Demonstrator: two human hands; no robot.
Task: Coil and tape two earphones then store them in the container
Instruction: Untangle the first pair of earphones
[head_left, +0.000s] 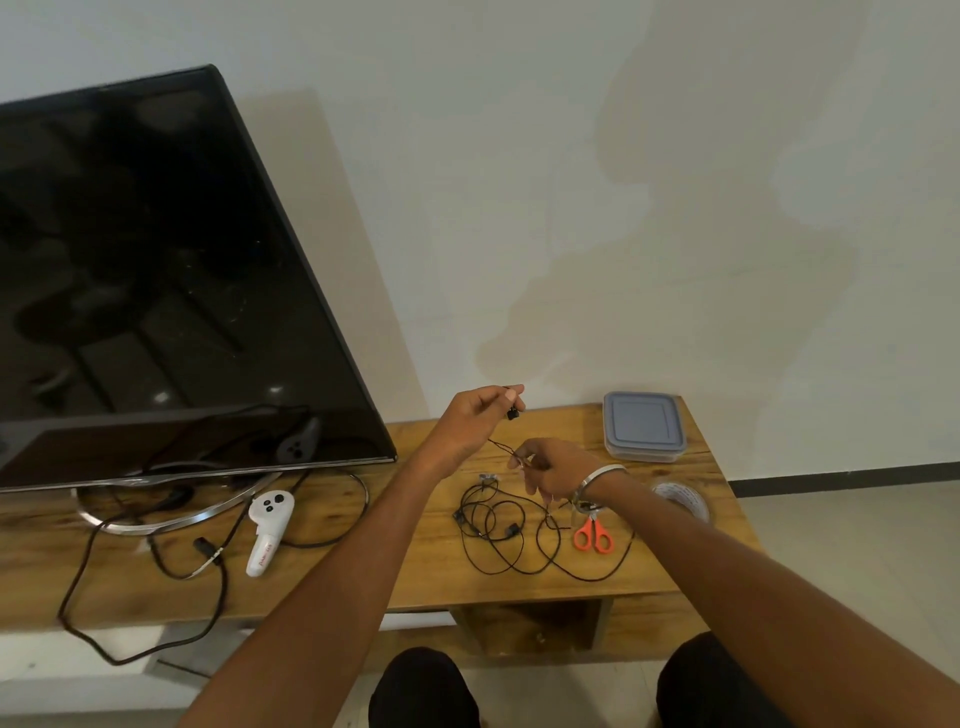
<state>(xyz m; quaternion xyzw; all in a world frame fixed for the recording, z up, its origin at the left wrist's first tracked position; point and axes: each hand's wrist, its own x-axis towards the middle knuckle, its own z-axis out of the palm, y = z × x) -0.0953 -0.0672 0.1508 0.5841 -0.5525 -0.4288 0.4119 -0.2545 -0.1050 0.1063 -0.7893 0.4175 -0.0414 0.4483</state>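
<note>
My left hand (480, 415) is raised above the wooden table (415, 561) and pinches the earbud end of a black earphone cord (500, 446). My right hand (556, 470), lower and to the right, pinches the same cord a short way along it. The cord runs taut between the two hands. A loose tangle of black earphone wire (498, 530) lies on the table under the hands. A square clear container with a grey lid (643, 426) sits shut at the back right. A roll of white tape (683, 499) lies beside my right wrist.
Orange-handled scissors (593, 532) lie just right of the tangle. A white controller (267, 530) and a black power cable (156, 561) lie at the left, under a large black TV (166, 270) on its stand. The wall is close behind.
</note>
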